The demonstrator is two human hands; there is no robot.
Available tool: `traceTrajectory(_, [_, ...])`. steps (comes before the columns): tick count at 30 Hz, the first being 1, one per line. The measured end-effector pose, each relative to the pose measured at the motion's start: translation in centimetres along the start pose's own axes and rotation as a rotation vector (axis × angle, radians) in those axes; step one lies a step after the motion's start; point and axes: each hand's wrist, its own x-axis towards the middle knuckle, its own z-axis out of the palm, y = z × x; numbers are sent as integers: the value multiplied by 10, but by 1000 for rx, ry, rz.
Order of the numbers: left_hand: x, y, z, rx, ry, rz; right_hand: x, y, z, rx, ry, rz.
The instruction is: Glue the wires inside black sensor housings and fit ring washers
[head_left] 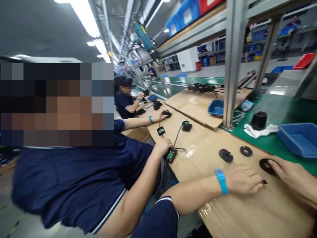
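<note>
My left hand (244, 180), with a blue wristband (221, 181), lies on the cardboard-covered bench (247, 211). Its fingertips pinch a small black piece (264, 181). My right hand (291, 173) reaches in from the right, and its fingers press on the edge of a black disc (265, 164). Two more black discs (226, 155) (246, 151) lie flat just beyond my left hand, apart from both hands.
A co-worker in a dark blue shirt (81, 185) sits close on my left, one hand on a green circuit board (170, 154) with a cable. Blue trays (298, 138) (216, 107), a black cup (259, 119) on a white cloth, and a metal post (231, 62) stand behind the discs.
</note>
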Motion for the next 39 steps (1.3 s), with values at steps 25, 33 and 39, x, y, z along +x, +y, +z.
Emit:
traceTrajectory(25, [-29, 26, -12, -335, 16, 78, -149, 97, -77, 367, 537, 751])
traceTrajectory(33, [-32, 89, -1, -735, 134, -14, -101, 85, -77, 623, 475, 676])
traceTrajectory(39, [0, 122, 14, -658, 37, -54, -169, 1, -93, 976, 669, 654])
